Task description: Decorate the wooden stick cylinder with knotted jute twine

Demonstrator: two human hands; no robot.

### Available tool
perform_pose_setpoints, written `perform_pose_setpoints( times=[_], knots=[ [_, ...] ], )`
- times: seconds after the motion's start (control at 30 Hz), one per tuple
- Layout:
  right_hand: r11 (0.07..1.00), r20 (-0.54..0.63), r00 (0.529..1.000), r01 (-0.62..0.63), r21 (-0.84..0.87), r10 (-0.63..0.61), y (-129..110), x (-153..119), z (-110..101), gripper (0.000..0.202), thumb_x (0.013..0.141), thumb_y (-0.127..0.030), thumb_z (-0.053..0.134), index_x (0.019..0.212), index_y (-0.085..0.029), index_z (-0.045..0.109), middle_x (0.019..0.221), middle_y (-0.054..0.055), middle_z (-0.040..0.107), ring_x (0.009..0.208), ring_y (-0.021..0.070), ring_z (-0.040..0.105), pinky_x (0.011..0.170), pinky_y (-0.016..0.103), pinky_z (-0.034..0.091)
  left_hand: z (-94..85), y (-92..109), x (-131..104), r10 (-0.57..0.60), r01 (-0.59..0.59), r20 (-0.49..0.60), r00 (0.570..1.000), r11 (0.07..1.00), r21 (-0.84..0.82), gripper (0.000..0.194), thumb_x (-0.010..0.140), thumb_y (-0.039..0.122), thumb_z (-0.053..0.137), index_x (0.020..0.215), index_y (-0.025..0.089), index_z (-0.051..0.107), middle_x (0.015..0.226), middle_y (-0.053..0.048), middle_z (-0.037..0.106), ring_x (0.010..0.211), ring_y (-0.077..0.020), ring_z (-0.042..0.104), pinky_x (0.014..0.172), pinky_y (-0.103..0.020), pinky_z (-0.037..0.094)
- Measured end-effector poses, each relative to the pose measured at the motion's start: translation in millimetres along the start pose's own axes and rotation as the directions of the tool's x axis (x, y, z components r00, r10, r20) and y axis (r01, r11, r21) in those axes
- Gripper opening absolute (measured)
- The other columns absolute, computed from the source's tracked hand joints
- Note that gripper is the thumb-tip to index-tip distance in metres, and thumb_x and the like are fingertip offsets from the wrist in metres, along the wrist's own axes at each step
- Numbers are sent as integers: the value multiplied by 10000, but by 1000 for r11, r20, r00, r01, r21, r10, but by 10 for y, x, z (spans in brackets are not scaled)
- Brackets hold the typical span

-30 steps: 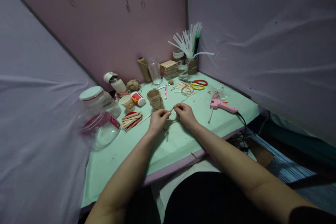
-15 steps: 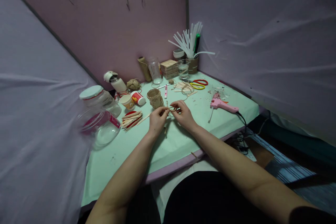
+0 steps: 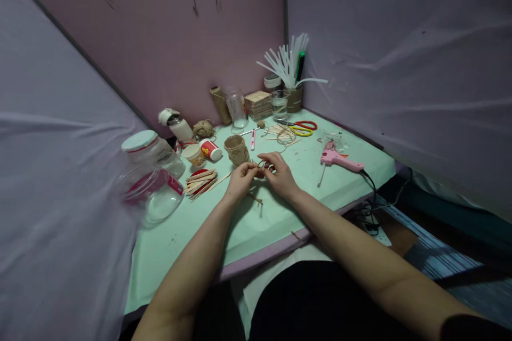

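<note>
Evidently, a short length of brown twine (image 3: 256,199) is held up just above the pale green tabletop (image 3: 190,245), between the two hands and just on the near side of a twine-coloured cup (image 3: 237,151). It is pinched between the thumb and fingers of the left hand (image 3: 240,180), and by the closed fingertips of the right hand (image 3: 280,175) a loop is held close beside that grip; the exact crossing of the strands is hidden by the fingers. Almost no weight should be felt, and the cord can be judged soft and limp, easily bent but unable to be pushed from behind. Little slipping is to be expected, since a rough, fibrous surface is suggested, though the strands could be frayed or kinked if rubbed hard. It is best taken near the crossing, with the tips of thumb and forefinger, while the loose end is left free to hang. As for its looks, a dull tan-brown is shown, thin and uneven, with a knotted or forked tail hanging below the hands. A similar colour is seen in the ball of twine (image 3: 204,129) at the back, beside the white-capped bottle (image 3: 180,128).
</note>
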State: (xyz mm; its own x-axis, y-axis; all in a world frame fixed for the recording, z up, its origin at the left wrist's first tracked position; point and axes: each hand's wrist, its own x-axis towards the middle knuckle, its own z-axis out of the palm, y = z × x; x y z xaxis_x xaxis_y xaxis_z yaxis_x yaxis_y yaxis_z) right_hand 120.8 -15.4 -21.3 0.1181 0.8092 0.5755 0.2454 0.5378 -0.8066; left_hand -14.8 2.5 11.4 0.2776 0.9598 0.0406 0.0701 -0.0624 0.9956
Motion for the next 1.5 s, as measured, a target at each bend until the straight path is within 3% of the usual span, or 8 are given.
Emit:
perform_pose_setpoints(
  times=[0.2, 0.3, 0.43, 0.67, 0.83, 1.0, 1.23, 1.5],
  knots=[
    [995, -29, 998, 60, -78, -62, 7, 13, -24, 142, 793, -144, 525, 795, -207, 653, 875, 47, 553, 832, 173, 558, 762, 309, 464, -7, -62, 16, -27, 26, 47, 999, 1000, 13, 126, 733, 244, 637, 791, 142, 589, 661, -29, 649, 601, -118, 598, 590, -236, 450],
    [998, -43, 999, 1, -58, -3, -15, 26, -33, 114, 801, -201, 544, 739, -201, 641, 793, 34, 594, 790, 170, 564, 726, 295, 450, -1, -62, 13, -35, 32, 86, 996, 999, 41, 127, 742, 232, 621, 826, 143, 582, 648, -23, 650, 510, -91, 542, 508, -211, 393],
    [980, -49, 980, -191, 62, 195, -42, 43, -37, 164, 801, -320, 560, 742, -189, 640, 740, 19, 631, 713, 156, 561, 663, 276, 432, 0, -72, 18, 17, -23, 85, 996, 997, 78, 150, 735, 214, 611, 866, 140, 603, 734, -40, 685, 496, -72, 498, 496, -208, 368],
    [931, -64, 943, -308, 198, 326, -24, 64, -44, 213, 760, -385, 597, 737, -177, 636, 706, 5, 620, 682, 146, 532, 661, 276, 420, -18, -129, 33, 120, -126, 57, 991, 986, 105, 192, 744, 238, 616, 907, 141, 646, 770, -62, 701, 784, -169, 648, 798, -317, 475],
    [915, -77, 934, -323, 239, 350, -19, 67, -49, 220, 736, -394, 627, 723, -175, 616, 695, -3, 600, 662, 137, 516, 658, 274, 416, 11, -84, -5, 129, -136, 51, 990, 976, 168, 210, 739, 320, 650, 853, 150, 696, 772, -71, 702, 749, -171, 633, 746, -304, 480],
    [918, -63, 940, -312, 245, 336, -9, 70, -44, 213, 731, -383, 639, 712, -173, 612, 683, -9, 587, 658, 133, 511, 661, 273, 413, 38, -48, -22, 157, -146, -29, 987, 962, 232, 257, 742, 392, 641, 739, 144, 708, 697, -53, 682, 687, -159, 599, 690, -282, 459],
    [908, -6, 934, -344, 241, 356, -41, 63, -39, 243, 742, -421, 622, 721, -179, 615, 650, -12, 570, 624, 132, 494, 608, 263, 408, 49, -20, -29, 172, -142, -110, 979, 961, 239, 238, 742, 368, 616, 664, 157, 693, 646, -31, 661, 673, -157, 575, 675, -268, 442],
    [889, 56, 927, -371, 268, 370, -32, 55, -28, 262, 757, -445, 593, 750, -186, 634, 585, -26, 525, 578, 125, 459, 555, 251, 376, 53, -58, -21, 168, -136, -119, 979, 962, 239, 220, 734, 347, 596, 641, 163, 674, 645, -27, 644, 683, -158, 563, 679, -263, 427]
  ],
)
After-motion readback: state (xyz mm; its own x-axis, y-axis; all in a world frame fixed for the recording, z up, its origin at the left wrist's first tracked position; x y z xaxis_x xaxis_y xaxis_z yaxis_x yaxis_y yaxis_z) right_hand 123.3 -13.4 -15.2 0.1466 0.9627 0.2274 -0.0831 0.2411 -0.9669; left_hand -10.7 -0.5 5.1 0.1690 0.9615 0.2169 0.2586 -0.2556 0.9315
